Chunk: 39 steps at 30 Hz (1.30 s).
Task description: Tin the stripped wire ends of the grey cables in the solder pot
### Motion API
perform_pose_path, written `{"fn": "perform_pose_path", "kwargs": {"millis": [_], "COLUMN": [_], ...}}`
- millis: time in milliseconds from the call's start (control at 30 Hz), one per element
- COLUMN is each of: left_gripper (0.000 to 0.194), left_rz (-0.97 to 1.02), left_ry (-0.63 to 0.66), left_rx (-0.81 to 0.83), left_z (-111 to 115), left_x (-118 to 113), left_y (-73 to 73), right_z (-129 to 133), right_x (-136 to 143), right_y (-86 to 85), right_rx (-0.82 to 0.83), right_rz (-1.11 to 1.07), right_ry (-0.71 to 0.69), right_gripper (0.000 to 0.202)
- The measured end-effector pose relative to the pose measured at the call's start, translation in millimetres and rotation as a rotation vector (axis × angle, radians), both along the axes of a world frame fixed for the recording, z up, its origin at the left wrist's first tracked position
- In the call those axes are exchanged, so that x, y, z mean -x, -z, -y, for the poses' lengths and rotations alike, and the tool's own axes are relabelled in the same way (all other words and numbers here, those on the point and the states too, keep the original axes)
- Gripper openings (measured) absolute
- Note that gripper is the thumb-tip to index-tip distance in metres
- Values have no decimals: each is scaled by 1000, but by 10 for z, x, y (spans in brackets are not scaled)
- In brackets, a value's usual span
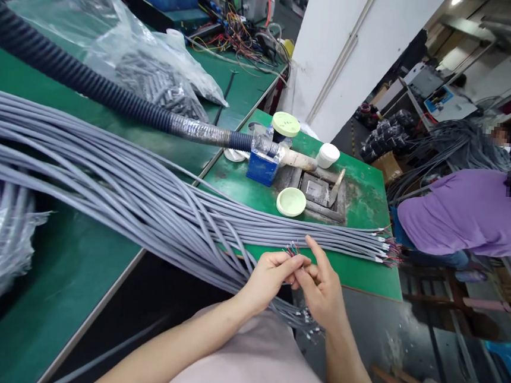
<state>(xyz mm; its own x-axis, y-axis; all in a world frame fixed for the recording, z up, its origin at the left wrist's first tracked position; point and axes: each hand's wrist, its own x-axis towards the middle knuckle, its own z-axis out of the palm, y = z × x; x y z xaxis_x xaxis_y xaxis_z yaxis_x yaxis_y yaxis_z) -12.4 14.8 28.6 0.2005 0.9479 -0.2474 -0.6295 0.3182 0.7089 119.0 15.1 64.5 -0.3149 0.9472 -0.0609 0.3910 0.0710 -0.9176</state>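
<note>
My left hand (270, 273) is closed in a pinch on a small bunch of thin coloured wires (293, 248), whose tips stick up above its fingers. Against it works my right hand (324, 290), thumb and bent fingers pinching at the same bunch while the index finger stretches out. The hands partly hide the wires below the tips. Just behind them, a long bundle of grey cables (182, 206) runs across the bench, its stripped ends (388, 251) at the right edge. More cable ends (309, 324) hang below my hands.
Beyond the cables are a solder pot (318, 191), a pale green dish (291, 202), a white tub (328, 155) and a blue box (262, 167). A black ribbed hose (124, 99) crosses from the left. A person in a purple shirt (464, 210) sits at the right.
</note>
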Motion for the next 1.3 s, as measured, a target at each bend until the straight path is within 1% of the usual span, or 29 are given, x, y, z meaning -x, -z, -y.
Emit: {"fn": "perform_pose_path", "kwargs": {"millis": [167,367,500,667,933,1067,1200,1300], "left_gripper": [35,39,39,26,15,14,16,15], "left_rz": [-42,-62,-73,-50,-43,-20,17,0], "left_ry": [-37,-6,-19,-19,-85,-96,-65,-56], "left_rx": [3,-22,-27,-20,-9,-4,0,-14], "left_z": [32,42,47,52,41,38,26,25], "left_x": [-30,-44,-62,-63,-38,-49,-62,-77], "left_y": [-1,-4,-3,8,-3,20,61,77], "right_z": [38,73,87,94,97,92,84,106], "right_x": [-20,-72,-103,-124,-120,-125,-114,-119], "right_y": [20,49,52,67,85,97,96,75], "right_rx": [19,29,38,36,34,44,48,36], "right_rz": [-32,-72,-90,-86,-115,-106,-89,-77], "right_ry": [1,20,18,21,29,25,21,34], "right_gripper": [60,59,58,57,57,57,57,57]}}
